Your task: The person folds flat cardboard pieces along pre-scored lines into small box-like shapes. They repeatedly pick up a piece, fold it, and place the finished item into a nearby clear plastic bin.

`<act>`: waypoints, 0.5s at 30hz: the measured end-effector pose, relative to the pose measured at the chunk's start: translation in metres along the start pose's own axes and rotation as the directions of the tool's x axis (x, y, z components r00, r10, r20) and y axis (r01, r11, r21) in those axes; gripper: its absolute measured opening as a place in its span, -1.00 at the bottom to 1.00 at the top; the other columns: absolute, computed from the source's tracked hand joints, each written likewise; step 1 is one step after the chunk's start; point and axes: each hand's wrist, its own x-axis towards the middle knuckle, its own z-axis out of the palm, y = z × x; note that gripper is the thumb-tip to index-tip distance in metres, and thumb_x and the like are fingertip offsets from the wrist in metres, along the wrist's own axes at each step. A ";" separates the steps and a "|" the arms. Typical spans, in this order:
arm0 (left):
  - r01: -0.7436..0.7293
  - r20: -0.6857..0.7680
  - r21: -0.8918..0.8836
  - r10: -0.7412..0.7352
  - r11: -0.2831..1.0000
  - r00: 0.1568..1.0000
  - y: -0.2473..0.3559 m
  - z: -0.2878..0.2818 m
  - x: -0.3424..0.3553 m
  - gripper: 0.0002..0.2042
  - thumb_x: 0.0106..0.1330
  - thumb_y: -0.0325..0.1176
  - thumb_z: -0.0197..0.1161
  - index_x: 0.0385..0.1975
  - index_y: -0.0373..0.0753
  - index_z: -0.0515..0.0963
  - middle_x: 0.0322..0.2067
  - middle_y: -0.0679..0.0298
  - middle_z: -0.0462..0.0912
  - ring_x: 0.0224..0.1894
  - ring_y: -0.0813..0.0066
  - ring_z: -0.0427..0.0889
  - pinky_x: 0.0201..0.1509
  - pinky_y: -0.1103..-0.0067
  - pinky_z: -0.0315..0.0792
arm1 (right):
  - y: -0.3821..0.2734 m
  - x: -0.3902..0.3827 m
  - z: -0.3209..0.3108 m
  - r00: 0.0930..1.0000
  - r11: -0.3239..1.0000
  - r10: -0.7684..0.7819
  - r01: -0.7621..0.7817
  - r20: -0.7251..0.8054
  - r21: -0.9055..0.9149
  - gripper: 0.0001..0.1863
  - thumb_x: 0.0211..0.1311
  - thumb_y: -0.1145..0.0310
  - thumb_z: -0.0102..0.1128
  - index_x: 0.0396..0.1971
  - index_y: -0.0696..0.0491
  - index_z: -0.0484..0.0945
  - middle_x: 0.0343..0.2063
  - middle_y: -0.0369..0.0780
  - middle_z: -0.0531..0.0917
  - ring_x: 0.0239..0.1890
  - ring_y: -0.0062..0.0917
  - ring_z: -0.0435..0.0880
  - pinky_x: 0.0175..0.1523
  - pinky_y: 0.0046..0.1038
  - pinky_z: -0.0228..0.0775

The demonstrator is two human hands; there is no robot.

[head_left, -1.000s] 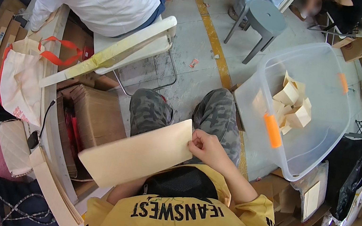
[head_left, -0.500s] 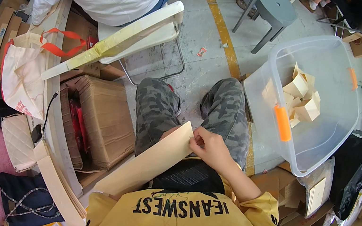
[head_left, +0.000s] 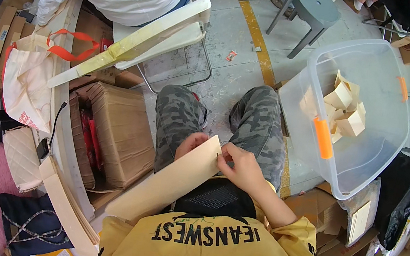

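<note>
A long cream card strip point(head_left: 166, 184) lies slantwise over my lap, its upper end between my hands. With thumb and fingers closed, my right hand point(head_left: 244, 168) pinches the strip's right edge, where a small dark slit or mark shows. From behind the strip's upper left edge come the curled fingers of my left hand point(head_left: 192, 143), closed against it. The rest of that hand and its forearm are hidden by the strip.
To the right stands a clear plastic bin point(head_left: 338, 189) holding several folded cream card pieces point(head_left: 349, 122). At left, a bench carries stacked card strips point(head_left: 64, 205) and a white bag point(head_left: 28, 82). An open carton point(head_left: 119, 138), a folding chair point(head_left: 176, 42) with a seated person, and a grey stool point(head_left: 317, 7) stand around.
More of my left hand's fingers show above the strip's edge. The strip's upper end has shifted slightly; my right hand keeps its pinch at the edge.
</note>
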 end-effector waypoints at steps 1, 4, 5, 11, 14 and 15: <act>0.017 -0.045 -0.098 -0.021 0.995 0.999 0.008 0.007 -0.001 -0.59 0.15 -0.33 0.22 -0.02 -0.31 0.34 -0.13 0.18 0.50 -0.12 0.52 0.50 -0.07 0.61 0.37 | -0.002 0.000 -0.001 0.999 1.000 0.022 -0.022 0.024 0.006 -0.82 0.06 0.36 0.12 -0.49 0.16 0.37 -0.62 -0.10 0.54 -0.57 -0.26 0.57 -0.44 -0.35 0.40; 0.054 -0.030 -0.213 -0.061 0.976 0.998 0.016 0.014 0.004 -0.59 0.16 -0.32 0.20 -0.01 -0.31 0.33 -0.11 0.17 0.49 -0.10 0.50 0.49 -0.05 0.59 0.37 | -0.009 0.000 -0.006 0.991 0.997 0.073 -0.074 0.116 0.004 -0.79 0.08 0.33 0.13 -0.47 0.18 0.40 -0.61 -0.10 0.54 -0.60 -0.34 0.56 -0.48 -0.42 0.39; 0.067 -0.014 -0.228 -0.072 0.971 0.997 0.013 0.015 0.006 -0.59 0.17 -0.31 0.19 -0.01 -0.31 0.33 -0.11 0.17 0.49 -0.10 0.49 0.49 -0.05 0.58 0.36 | -0.011 0.000 -0.007 0.985 0.996 0.091 -0.092 0.149 -0.003 -0.78 0.08 0.32 0.13 -0.45 0.19 0.42 -0.60 -0.10 0.54 -0.61 -0.38 0.56 -0.49 -0.46 0.39; 0.100 0.030 -0.257 -0.095 0.961 0.995 0.002 0.021 0.005 -0.59 0.19 -0.28 0.16 0.01 -0.30 0.33 -0.08 0.16 0.47 -0.07 0.45 0.47 -0.02 0.54 0.35 | -0.010 -0.002 -0.002 0.987 0.995 0.078 -0.086 0.138 0.053 -0.70 0.08 0.26 0.12 -0.30 0.19 0.48 -0.67 -0.08 0.48 -0.62 -0.25 0.53 -0.48 -0.36 0.34; 0.103 0.034 -0.252 -0.098 0.962 0.995 0.001 0.020 0.003 -0.59 0.20 -0.26 0.14 0.02 -0.30 0.32 -0.07 0.15 0.47 -0.05 0.43 0.46 -0.01 0.53 0.35 | -0.009 -0.003 -0.003 0.991 0.996 0.050 -0.058 0.121 0.060 -0.69 0.07 0.23 0.13 -0.30 0.18 0.50 -0.68 -0.09 0.48 -0.62 -0.25 0.52 -0.48 -0.37 0.34; 0.104 0.036 -0.249 -0.098 0.963 0.995 0.002 0.021 0.001 -0.59 0.20 -0.26 0.13 0.02 -0.30 0.32 -0.07 0.15 0.46 -0.05 0.42 0.46 0.00 0.52 0.34 | -0.010 -0.003 -0.003 0.991 0.997 0.052 -0.060 0.121 0.057 -0.70 0.07 0.23 0.13 -0.32 0.18 0.50 -0.68 -0.09 0.48 -0.62 -0.24 0.52 -0.48 -0.37 0.34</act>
